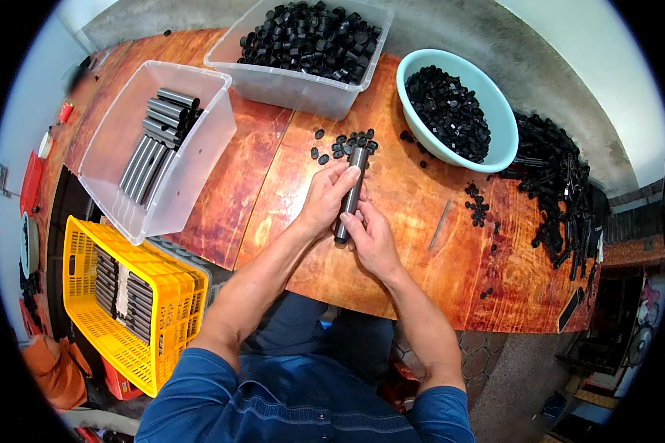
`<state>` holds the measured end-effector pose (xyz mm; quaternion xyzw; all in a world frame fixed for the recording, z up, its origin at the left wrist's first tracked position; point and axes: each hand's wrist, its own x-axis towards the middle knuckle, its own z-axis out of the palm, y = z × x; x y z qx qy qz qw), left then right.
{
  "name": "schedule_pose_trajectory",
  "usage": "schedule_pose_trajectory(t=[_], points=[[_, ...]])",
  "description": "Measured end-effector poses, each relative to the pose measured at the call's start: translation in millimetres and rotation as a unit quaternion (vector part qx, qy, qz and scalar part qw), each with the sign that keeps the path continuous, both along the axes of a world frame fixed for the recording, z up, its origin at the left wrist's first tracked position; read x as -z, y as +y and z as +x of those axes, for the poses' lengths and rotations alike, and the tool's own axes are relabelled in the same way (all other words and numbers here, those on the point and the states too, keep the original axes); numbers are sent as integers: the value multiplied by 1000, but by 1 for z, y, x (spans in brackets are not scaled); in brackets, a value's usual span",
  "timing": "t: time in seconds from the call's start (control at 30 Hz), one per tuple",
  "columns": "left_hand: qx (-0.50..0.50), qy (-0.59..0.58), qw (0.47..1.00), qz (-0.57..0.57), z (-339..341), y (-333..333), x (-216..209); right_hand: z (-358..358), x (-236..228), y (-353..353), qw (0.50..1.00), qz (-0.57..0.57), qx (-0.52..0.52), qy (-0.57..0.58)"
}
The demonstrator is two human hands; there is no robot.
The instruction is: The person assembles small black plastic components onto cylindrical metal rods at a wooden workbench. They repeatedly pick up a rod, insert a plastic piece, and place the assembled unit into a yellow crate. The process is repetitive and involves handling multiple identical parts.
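Over the wooden table I hold a dark grey tube (352, 188) with both hands, its far end tilted away from me. My left hand (326, 196) is wrapped round its upper part, the thumb lying near the far end. Lower down, my right hand (372, 235) grips the tube by its near end, which looks black. Just beyond the tube lies a small group of black oval pieces (339, 147), some partly hidden behind its far end. The fingers under the tube are mostly hidden.
Clear plastic bins hold more tubes (144, 170) and black caps (310, 40). A light blue basin (504, 140) of small black parts stands right, beside a heap of black parts (561, 192). A thin metal rod (440, 224) lies nearby. A yellow crate (166, 295) with tubes stands lower left.
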<state>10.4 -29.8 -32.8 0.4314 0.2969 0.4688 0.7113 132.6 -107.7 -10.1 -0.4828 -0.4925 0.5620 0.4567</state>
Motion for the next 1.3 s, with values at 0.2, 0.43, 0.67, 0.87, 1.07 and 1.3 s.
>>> schedule_pose_trajectory(t=[0.2,0.43,0.67,0.87,1.07,1.3], points=[[41,-2,998,-40,-2,-2,-24,10,-3,8,998,-33,3,57],[-33,19,999,16,-5,-5,-2,15,14,4,998,28,-44,-33],[-73,20,993,89,-103,-132,-76,21,24,5,999,20,6,29],[-235,101,967,9,-262,-229,-91,28,25,12,994,83,-25,-66],[-569,164,802,-76,-438,-253,-66,29,30,14,990,84,4,-111],[-648,218,705,-186,-598,-225,101,24,30,14,983,77,23,-166]])
